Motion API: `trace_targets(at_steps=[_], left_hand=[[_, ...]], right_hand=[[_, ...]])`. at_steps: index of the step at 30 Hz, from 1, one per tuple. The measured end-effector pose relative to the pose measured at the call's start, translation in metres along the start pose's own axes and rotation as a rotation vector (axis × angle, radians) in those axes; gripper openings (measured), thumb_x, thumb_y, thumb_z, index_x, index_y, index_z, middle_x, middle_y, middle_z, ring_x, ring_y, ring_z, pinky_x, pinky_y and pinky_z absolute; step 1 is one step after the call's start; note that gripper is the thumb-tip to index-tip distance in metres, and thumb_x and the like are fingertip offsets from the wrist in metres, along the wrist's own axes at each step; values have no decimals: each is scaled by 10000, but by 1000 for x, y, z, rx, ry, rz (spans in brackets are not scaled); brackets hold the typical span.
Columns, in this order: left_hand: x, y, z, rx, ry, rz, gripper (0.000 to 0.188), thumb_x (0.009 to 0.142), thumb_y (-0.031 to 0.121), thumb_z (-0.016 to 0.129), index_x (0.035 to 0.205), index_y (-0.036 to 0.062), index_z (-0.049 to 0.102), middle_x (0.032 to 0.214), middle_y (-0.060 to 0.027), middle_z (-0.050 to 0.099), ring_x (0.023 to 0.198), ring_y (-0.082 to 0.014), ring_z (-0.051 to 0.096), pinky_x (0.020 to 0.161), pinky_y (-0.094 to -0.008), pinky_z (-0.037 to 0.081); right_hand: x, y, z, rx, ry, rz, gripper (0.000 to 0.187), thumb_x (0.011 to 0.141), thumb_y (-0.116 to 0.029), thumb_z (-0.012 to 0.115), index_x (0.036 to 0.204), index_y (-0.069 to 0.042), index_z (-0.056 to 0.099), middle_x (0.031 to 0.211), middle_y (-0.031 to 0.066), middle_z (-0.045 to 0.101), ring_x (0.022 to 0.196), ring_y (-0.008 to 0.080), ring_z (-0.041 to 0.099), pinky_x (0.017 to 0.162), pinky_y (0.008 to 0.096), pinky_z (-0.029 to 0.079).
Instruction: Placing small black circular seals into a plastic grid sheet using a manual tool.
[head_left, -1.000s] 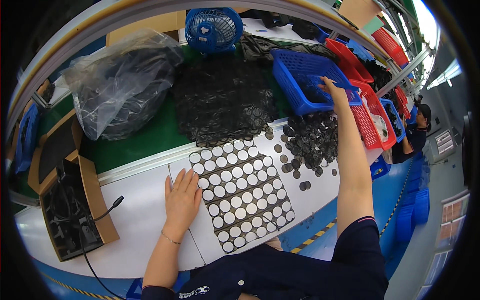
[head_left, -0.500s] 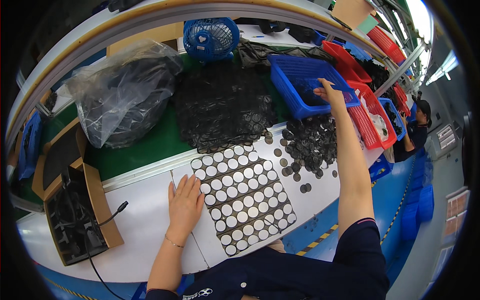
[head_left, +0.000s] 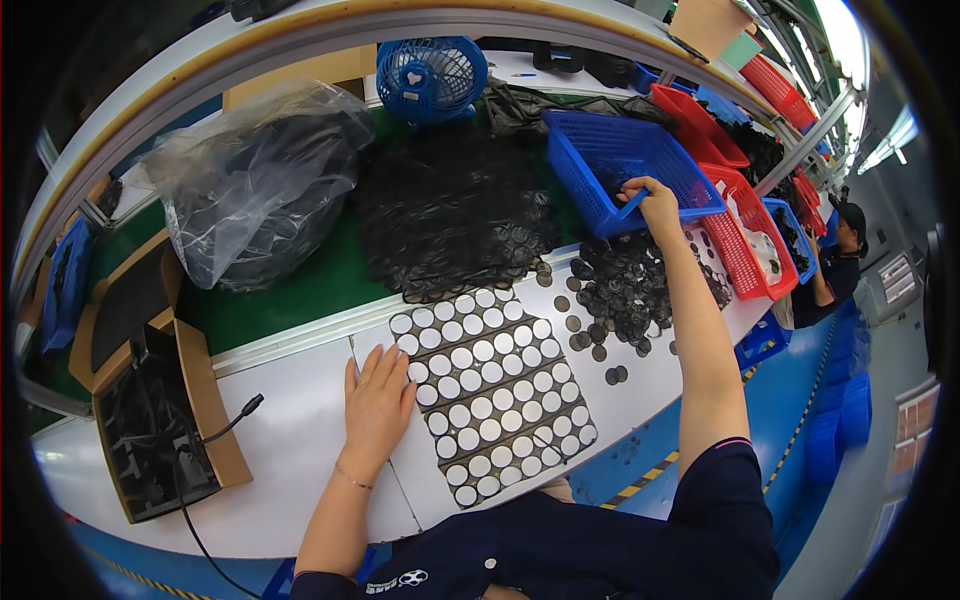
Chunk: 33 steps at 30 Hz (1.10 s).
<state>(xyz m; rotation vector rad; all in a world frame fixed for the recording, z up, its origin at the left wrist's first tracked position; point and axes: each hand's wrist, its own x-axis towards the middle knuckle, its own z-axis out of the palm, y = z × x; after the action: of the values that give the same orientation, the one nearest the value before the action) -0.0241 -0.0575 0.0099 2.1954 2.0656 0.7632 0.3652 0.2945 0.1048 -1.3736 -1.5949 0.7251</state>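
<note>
curls right grip (head_left: pixel 657 208) at the near rim of the blue basket (head_left: pixel 578 186), impossible to tell around what, lays left grip (head_left: pixel 378 405) flat and unclosed beside the white-disc panel (head_left: pixel 490 375) on the table (head_left: pixel 290 430), and does well to lift clear of the loose dark discs (head_left: pixel 622 288).
</note>
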Motion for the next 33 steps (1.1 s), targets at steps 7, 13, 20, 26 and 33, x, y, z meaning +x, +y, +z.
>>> trace_targets(at_steps=[7, 13, 20, 26, 33], left_hand=[[-2, -2, 0, 21, 10, 7, 390, 910, 183, 666, 1268, 34, 625, 1363, -110, 602, 1330, -301, 499, 1147, -552, 302], [-1, 0, -1, 9, 14, 8, 390, 911, 185, 664, 1269, 34, 625, 1365, -108, 599, 1336, -301, 493, 1148, -552, 301], [-2, -2, -1, -21, -34, -30, 384, 923, 189, 655, 1278, 45, 623, 1388, -95, 588, 1366, -286, 473, 1157, -545, 283], [-5, 0, -3, 61, 8, -11, 344, 919, 205, 667, 1219, 35, 650, 1320, -100, 632, 1303, -278, 538, 1101, -522, 374], [-7, -1, -8, 75, -4, 2, 246, 914, 169, 654, 1120, 40, 689, 1225, -116, 678, 1201, -281, 613, 1010, -495, 469]], right_hand=[[6, -15, 2, -617, 71, -158, 400, 936, -371, 691, 1087, -2, 725, 863, 140, 736, 801, 220, 730, 736, 300, 556], [8, -35, -16, -37, -24, 121, 594, 993, -544, 540, 1286, -41, 659, 832, 137, 715, 776, 198, 691, 765, 313, 542], [-83, -55, 52, 216, -213, 43, 441, 1025, -417, 555, 1190, -43, 721, 835, 37, 661, 767, 95, 601, 700, 230, 481], [-251, -81, 159, 172, -509, -100, 298, 962, -250, 676, 1142, -19, 725, 907, 67, 695, 803, 138, 620, 746, 268, 488], [-295, -83, 200, 151, -535, -140, 193, 900, -154, 719, 1053, -40, 744, 911, 97, 725, 769, 187, 662, 704, 301, 514]])
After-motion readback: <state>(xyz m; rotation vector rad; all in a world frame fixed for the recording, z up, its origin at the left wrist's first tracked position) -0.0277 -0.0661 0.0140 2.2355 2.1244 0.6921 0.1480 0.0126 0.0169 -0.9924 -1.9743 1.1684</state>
